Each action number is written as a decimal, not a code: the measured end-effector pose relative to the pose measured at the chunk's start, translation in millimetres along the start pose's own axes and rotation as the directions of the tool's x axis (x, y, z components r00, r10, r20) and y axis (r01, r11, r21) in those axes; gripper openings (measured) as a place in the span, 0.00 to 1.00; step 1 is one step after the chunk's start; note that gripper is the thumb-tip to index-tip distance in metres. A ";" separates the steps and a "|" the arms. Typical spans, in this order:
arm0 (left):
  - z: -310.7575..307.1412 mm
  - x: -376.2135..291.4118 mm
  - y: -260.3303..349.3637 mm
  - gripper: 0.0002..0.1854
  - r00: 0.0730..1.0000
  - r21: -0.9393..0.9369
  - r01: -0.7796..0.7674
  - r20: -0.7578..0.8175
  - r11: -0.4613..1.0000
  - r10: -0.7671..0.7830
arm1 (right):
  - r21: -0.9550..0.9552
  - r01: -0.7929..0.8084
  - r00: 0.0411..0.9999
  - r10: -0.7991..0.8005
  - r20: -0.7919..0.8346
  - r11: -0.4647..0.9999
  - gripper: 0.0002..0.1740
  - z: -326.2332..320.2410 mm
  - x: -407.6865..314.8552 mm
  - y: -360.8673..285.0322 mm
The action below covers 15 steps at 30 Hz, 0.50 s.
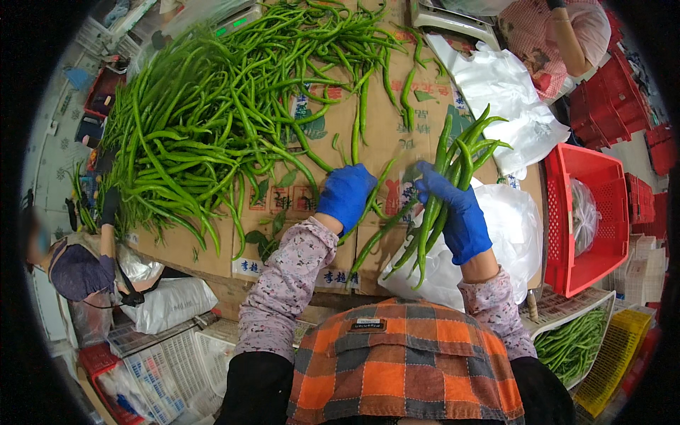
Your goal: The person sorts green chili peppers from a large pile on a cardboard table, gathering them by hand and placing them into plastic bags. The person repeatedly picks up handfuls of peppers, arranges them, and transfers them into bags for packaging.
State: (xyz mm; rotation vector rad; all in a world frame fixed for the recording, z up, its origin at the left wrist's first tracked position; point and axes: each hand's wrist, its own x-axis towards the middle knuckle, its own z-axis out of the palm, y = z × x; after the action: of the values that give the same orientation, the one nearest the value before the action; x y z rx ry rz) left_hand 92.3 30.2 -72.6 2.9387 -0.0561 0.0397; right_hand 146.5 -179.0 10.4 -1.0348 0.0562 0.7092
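Observation:
A big heap of long green chili peppers (202, 127) covers the left and far side of the cardboard-covered table (340, 212). My right hand (457, 212), in a blue glove, is closed around a bunch of green peppers (441, 212) above white plastic bags (510, 228). In a matching glove, my left hand (346, 195) rests low over the cardboard at the heap's near edge, back up; its fingers are hidden, so what it grips cannot be told. A few loose peppers (380, 239) and torn leaves (265, 239) lie beside and between my hands.
More white bags (499, 90) lie at the far right, near a scale (451, 21). A red plastic crate (558, 212) holding a bagged item stands at the right, above a basket of green beans or peppers (574, 340). Other people are at the left and far right.

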 end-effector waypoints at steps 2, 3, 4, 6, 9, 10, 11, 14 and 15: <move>-11.8 0.6 0.0 0.07 0.999 0.028 -0.020 -0.050 0.999 0.022 | 0.011 0.001 1.000 -0.001 -0.004 1.000 0.19 -0.4 0.5 -0.1; -20.0 1.6 -0.7 0.08 0.990 0.013 -0.029 -0.140 0.999 0.031 | 0.011 0.008 1.000 -0.008 -0.002 1.000 0.19 -0.8 1.2 -0.6; -26.3 3.0 -1.8 0.08 0.987 -0.008 -0.028 -0.159 1.000 0.026 | 0.014 0.023 1.000 -0.023 -0.005 1.000 0.19 -1.3 1.0 -0.9; -41.8 6.8 -4.5 0.09 0.869 -0.110 -0.130 -0.490 0.985 0.060 | 0.016 0.034 0.999 -0.033 -0.010 0.999 0.20 -2.3 0.6 -2.2; -61.7 13.1 -5.7 0.11 0.793 -0.326 -0.229 -0.609 0.917 -0.018 | -0.009 0.020 1.000 -0.020 0.019 1.000 0.22 -2.4 -0.7 -3.8; -66.1 15.0 -4.2 0.10 0.827 -0.413 -0.204 -0.558 0.888 -0.069 | -0.030 0.014 0.999 -0.013 0.042 0.999 0.24 -1.7 -0.5 -3.7; -68.9 16.5 -1.9 0.10 0.847 -0.494 -0.188 -0.519 0.849 -0.114 | -0.051 0.009 0.998 -0.006 0.064 0.999 0.25 -1.0 -0.4 -3.4; -69.4 19.3 9.7 0.09 0.927 -0.801 -0.113 -0.299 0.588 -0.229 | -0.081 0.127 0.987 -0.117 0.112 0.989 0.22 6.1 6.3 4.1; -67.0 19.2 14.0 0.09 0.947 -0.890 -0.081 -0.209 0.448 -0.243 | -0.075 0.176 0.975 -0.163 0.154 0.981 0.21 8.6 8.9 7.9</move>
State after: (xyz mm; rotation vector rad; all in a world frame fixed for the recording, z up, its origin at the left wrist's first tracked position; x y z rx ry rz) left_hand 109.4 29.2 -3.6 1.7980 0.0940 0.3479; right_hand 146.6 -165.1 5.7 -1.0552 -0.1911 0.6342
